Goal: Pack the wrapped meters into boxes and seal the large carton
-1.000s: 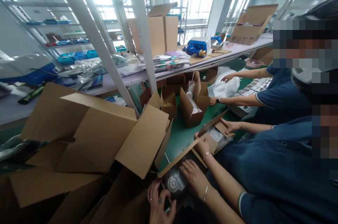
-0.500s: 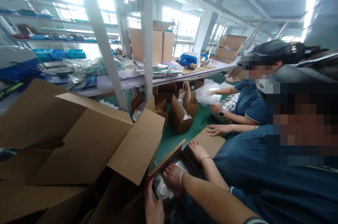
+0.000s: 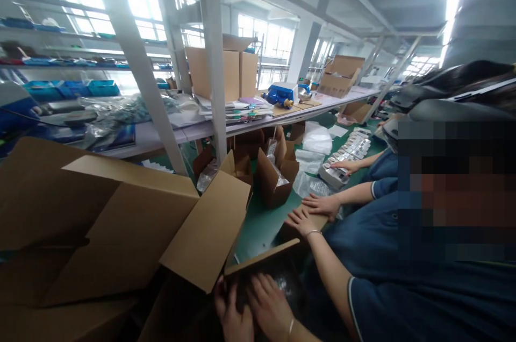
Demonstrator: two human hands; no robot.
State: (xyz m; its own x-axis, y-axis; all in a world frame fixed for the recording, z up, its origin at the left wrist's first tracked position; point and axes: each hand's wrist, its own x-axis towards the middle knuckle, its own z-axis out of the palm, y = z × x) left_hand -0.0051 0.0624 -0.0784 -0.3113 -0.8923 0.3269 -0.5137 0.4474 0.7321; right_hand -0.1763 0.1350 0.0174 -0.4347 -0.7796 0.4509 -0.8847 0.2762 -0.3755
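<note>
Your left hand [image 3: 231, 316] has its grip clenched on the small carton [image 3: 262, 258] at the worktop's [image 3: 258, 223] near edge; your right hand [image 3: 269, 307] lies flat, released. Thin card probably buckles, so I'd hold under its corners.

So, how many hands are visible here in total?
5: left hand and right hand at the brown cardboard box, two co-worker hands mid-right, one farther hand; others may be hidden.

a factory packing line: cardboard boxes [image 3: 121, 223], metal shelving [image 3: 137, 68], green bench [image 3: 262, 223].
</note>
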